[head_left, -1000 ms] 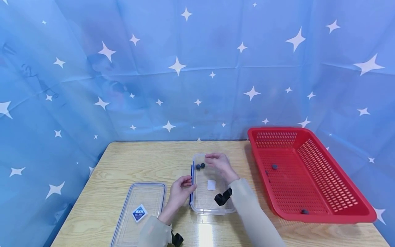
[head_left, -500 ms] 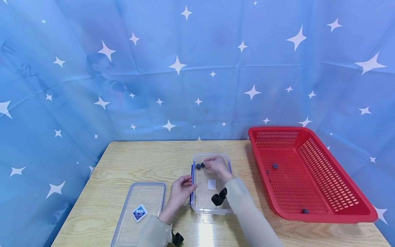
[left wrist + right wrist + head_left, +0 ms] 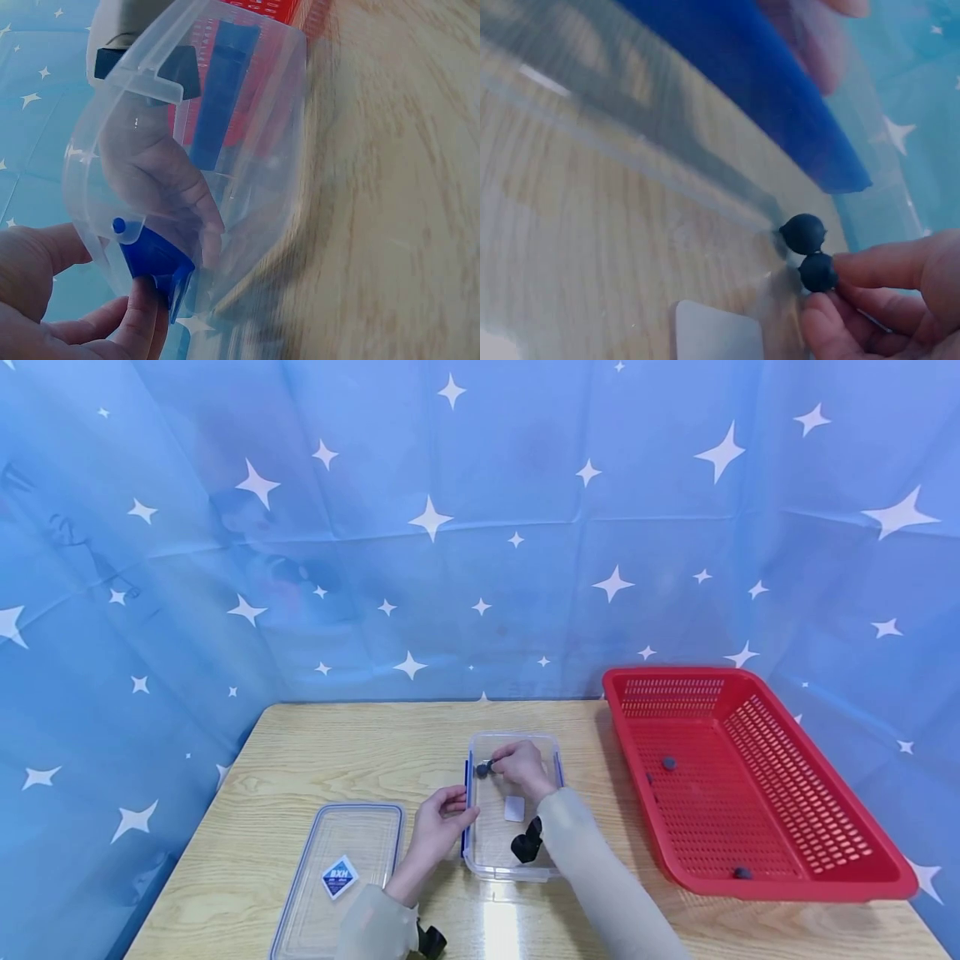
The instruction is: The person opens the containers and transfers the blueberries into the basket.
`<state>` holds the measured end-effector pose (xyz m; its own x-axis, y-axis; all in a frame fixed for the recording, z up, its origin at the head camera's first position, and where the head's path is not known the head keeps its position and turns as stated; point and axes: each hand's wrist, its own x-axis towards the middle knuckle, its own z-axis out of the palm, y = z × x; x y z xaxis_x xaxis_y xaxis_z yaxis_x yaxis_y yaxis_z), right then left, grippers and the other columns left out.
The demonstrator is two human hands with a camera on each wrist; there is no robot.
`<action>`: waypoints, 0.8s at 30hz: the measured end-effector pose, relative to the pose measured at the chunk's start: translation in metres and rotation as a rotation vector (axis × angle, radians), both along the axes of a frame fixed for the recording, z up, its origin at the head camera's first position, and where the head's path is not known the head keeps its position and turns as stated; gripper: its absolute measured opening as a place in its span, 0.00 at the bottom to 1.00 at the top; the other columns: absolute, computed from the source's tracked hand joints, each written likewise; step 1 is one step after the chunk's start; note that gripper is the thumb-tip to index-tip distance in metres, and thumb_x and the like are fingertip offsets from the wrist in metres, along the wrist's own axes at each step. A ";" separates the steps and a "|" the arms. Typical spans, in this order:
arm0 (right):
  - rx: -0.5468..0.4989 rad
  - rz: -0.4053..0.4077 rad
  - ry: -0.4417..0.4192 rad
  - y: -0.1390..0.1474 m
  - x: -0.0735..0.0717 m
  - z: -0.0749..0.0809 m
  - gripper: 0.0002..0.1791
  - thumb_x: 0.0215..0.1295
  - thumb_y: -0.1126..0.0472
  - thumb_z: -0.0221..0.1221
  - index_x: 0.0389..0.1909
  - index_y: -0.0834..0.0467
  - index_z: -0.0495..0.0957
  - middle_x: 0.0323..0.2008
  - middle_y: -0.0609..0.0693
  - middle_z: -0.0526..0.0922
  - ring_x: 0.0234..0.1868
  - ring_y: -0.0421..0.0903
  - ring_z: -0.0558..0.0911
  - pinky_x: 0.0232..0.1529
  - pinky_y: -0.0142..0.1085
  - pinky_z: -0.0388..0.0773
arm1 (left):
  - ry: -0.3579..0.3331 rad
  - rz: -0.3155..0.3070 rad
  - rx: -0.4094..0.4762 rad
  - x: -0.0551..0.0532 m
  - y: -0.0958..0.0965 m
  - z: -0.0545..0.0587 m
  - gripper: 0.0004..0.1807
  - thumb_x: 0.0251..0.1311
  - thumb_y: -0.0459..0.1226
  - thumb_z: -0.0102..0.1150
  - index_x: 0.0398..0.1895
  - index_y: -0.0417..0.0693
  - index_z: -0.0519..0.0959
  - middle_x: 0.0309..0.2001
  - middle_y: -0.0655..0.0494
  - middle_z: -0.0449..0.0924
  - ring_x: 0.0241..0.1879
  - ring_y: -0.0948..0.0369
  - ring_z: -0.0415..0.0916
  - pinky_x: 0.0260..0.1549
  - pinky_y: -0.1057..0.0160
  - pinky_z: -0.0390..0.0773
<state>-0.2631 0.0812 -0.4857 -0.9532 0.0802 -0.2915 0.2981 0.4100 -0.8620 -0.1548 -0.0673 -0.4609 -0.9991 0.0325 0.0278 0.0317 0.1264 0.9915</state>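
A clear plastic food container (image 3: 491, 852) with blue side clasps (image 3: 154, 259) stands open on the table. My left hand (image 3: 438, 822) grips its left wall, thumb at the rim and fingers by the clasp outside. Inside the container, near its far left corner, lie two small dark balls with tiny nubs, a larger ball (image 3: 805, 233) and a smaller ball (image 3: 817, 271), touching each other. My right hand (image 3: 522, 767) reaches in from the right and pinches the smaller ball between thumb and index finger. A white square label (image 3: 514, 808) shows at the container's bottom.
A clear lid (image 3: 360, 843) with a blue seal and a blue-and-white sticker lies left of the container. To the right stands a red perforated basket (image 3: 720, 827) holding a few dark pieces (image 3: 669, 764). A blue star-patterned curtain (image 3: 480, 568) hangs behind the wooden table (image 3: 360, 743).
My right hand has moved left inside the container and closed its fingertips on the smaller ball. Both balls have shifted slightly nearer. My left hand has stayed in place.
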 end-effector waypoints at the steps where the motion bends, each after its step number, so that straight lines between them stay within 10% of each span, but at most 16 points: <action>1: 0.001 -0.001 0.001 -0.001 -0.001 -0.001 0.10 0.51 0.74 0.62 0.36 0.66 0.82 0.29 0.53 0.82 0.20 0.39 0.72 0.19 0.26 0.69 | 0.000 0.001 0.002 0.000 0.000 0.000 0.19 0.52 0.23 0.59 0.46 0.18 0.70 0.40 0.28 0.75 0.42 0.39 0.75 0.36 0.72 0.78; 24: 0.093 0.053 0.046 -0.001 0.001 0.001 0.06 0.46 0.72 0.65 0.28 0.62 0.83 0.29 0.51 0.81 0.28 0.43 0.75 0.24 0.28 0.71 | 0.010 -0.004 0.003 -0.002 -0.001 -0.002 0.19 0.53 0.24 0.60 0.46 0.18 0.70 0.40 0.26 0.75 0.42 0.38 0.75 0.37 0.71 0.79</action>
